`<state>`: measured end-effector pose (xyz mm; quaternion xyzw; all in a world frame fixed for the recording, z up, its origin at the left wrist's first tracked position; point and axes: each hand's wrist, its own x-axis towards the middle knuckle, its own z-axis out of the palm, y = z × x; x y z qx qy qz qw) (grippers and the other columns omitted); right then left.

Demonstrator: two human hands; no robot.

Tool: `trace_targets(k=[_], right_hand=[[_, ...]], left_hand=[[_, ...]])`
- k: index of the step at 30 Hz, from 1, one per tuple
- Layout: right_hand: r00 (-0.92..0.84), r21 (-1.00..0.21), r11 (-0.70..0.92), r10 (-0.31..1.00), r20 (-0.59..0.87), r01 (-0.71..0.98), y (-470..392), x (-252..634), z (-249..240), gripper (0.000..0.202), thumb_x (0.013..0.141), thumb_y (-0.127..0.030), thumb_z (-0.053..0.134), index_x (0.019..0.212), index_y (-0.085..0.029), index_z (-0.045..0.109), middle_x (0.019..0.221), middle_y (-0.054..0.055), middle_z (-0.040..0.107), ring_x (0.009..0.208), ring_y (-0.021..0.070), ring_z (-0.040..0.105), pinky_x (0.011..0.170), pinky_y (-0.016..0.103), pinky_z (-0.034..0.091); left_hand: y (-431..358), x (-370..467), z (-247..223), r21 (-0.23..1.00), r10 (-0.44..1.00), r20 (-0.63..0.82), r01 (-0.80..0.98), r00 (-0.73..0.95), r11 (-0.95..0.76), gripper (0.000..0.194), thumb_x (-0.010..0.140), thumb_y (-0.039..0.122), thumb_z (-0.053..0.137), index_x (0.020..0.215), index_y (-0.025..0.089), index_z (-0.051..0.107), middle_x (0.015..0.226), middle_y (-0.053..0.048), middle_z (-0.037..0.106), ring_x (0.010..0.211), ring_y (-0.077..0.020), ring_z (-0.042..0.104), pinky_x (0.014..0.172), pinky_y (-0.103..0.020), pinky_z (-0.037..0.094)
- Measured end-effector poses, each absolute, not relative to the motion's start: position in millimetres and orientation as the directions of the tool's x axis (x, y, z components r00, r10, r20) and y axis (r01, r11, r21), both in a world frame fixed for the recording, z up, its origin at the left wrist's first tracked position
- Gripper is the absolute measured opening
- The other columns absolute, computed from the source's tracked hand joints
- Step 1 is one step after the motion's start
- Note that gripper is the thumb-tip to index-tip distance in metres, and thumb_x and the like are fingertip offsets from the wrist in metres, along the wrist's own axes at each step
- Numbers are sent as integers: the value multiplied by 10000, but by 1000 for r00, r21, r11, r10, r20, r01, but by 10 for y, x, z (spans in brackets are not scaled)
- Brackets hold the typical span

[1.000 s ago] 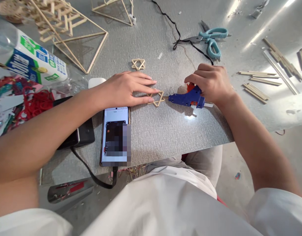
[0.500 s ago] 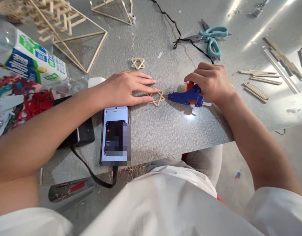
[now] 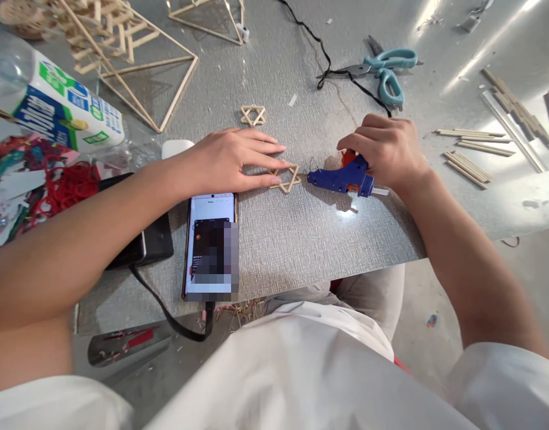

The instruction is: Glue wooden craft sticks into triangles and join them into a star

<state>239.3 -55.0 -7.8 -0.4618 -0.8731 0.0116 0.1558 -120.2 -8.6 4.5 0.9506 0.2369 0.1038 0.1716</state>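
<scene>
A small wooden stick star (image 3: 291, 179) lies on the grey textured table (image 3: 278, 239). My left hand (image 3: 241, 160) rests at its left side, fingers apart and stretched over it, the fingertips touching its sticks. My right hand (image 3: 382, 149) is closed around the blue and orange glue gun (image 3: 339, 179), whose nozzle points left at the star's right edge. A white glue stick juts from the gun's rear. Another small stick star (image 3: 252, 115) lies behind my left hand.
A phone (image 3: 209, 245) with a cable lies near the front edge. Blue-handled scissors (image 3: 391, 60) and a black cord are behind, thin sticks (image 3: 469, 167) at right. On the left are a bottle (image 3: 73, 107), red string (image 3: 71, 185) and large stick frames (image 3: 180, 92).
The view has shifted very slightly. Both hands, the star and the glue gun keep nearly the same places, with no new grip or release.
</scene>
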Motion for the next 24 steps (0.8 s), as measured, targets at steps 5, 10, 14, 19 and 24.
trace_targets(k=[5,10,14,19,24], right_hand=[[-511,-133,555,819,260,821,-560,2385,-54,299,1143,-451,509,1078,-283,747,904,63,724,1062,279,672,968,471,587],[-499,-161,545,828,254,823,-573,2377,-32,339,1145,-534,507,1088,-301,747,895,59,733,1080,286,680,959,462,594],[-508,-166,552,826,246,817,-568,2369,-31,340,1136,-528,512,1050,-292,741,879,63,733,1046,287,678,936,470,585],[-506,-216,563,820,267,798,-554,2382,-45,323,1130,-530,538,1040,-299,744,867,54,728,1046,288,679,955,482,575],[-512,-229,575,811,282,785,-536,2414,-81,277,1129,-497,561,1061,-305,750,880,51,735,1065,295,689,980,485,574]], left_hand=[[-75,-1210,23,388,489,120,412,864,-824,431,1114,622,606,1403,401,837,1527,9,742,1497,-330,642,1296,-517,478],[-74,-1215,17,371,475,143,398,868,-839,451,1126,633,591,1394,373,844,1524,-14,744,1476,-328,660,1277,-516,499],[-86,-1210,30,365,472,147,396,869,-842,454,1130,621,592,1397,354,844,1525,-31,744,1473,-324,660,1274,-502,503],[-103,-1199,51,381,499,103,429,860,-819,434,1121,599,597,1415,384,831,1547,-7,731,1503,-317,634,1307,-489,466],[-118,-1189,80,380,507,76,445,858,-811,443,1119,593,587,1421,377,829,1561,-13,722,1513,-312,621,1319,-482,454]])
